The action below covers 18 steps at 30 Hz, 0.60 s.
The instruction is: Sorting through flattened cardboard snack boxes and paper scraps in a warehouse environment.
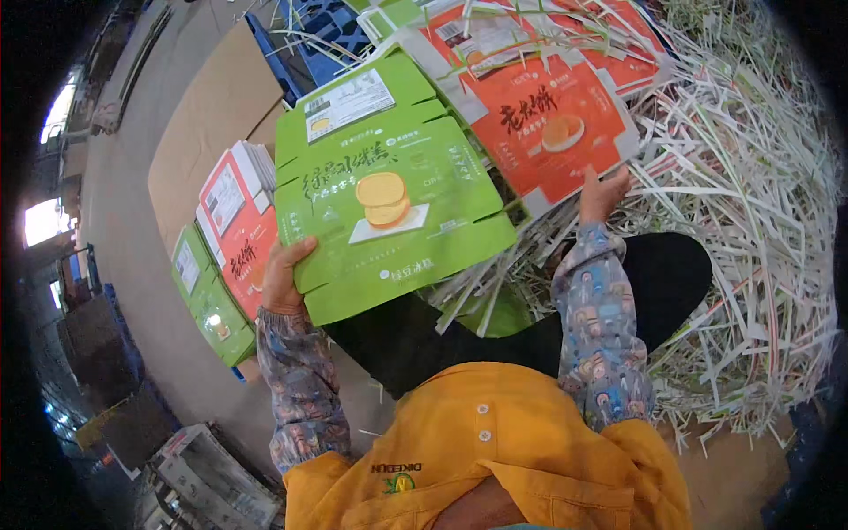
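My left hand grips the lower left edge of a green flat carton blank, printed with a picture of round yellow cakes. It lies tilted above my lap; I cannot tell if it is one sheet or several. My right hand is beside the lower right corner of a red flat carton blank, thumb and fingers apart. Whether it touches the edge is hard to tell. Paper strips hang below the green blank, over my dark-clothed legs.
A big heap of shredded paper strips fills the right side. On the left, stacks of red blanks and green blanks lie on brown cardboard. A blue plastic pallet shows at the back. A grey crate stands lower left.
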Motion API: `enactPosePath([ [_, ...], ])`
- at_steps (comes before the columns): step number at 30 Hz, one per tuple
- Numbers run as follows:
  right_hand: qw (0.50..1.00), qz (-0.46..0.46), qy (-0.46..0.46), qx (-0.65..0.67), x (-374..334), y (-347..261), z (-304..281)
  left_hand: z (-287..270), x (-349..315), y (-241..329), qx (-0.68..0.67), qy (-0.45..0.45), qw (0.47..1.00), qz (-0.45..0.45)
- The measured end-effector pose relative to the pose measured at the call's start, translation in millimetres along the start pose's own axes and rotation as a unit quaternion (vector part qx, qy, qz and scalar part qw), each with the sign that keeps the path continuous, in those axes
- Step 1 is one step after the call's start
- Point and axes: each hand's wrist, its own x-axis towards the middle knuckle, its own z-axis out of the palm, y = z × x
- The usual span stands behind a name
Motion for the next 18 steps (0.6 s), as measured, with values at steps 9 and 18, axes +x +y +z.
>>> enactPosePath([
  [9,0.857,-0.428,-0.285,-0.041,-19,-107,127,18,-6,7,-0.031,0.005,1.0,-0.001],
  [18,0.818,-0.491,-0.256,-0.158,-36,-143,183,26,-22,35,-0.043,0.061,0.997,0.01],
])
